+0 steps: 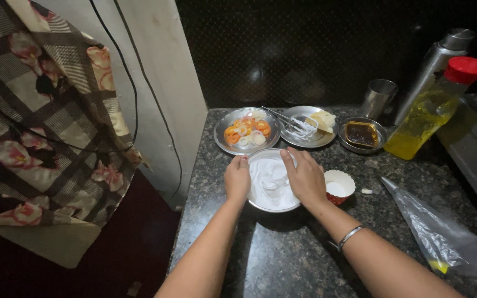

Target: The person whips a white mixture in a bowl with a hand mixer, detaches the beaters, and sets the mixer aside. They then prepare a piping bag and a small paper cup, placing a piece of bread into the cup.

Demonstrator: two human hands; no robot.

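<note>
Both our hands sit on a steel bowl (272, 185) of white whipped cream at the middle of the dark granite counter (282, 259): our left hand (238, 178) cups its rim at nine o'clock, fingers curled against the wall, and our right hand (305, 175) lies over the rim at three o'clock, fingers spread toward the cream, a metal bangle (349, 236) on that wrist. Just beside the bowl at three o'clock stands a small red paper cup (339, 186) with white inside. At twelve o'clock we see a steel plate of orange and white rings (247, 131), then a plate holding a whisk (292, 123), then a small dish of brown sauce (362, 134). Farther off at two o'clock stand a steel tumbler (379, 97), a steel flask (435, 66) and a red-capped bottle of yellow oil (431, 112). At four o'clock lies a clear plastic piping bag (443, 237).
</note>
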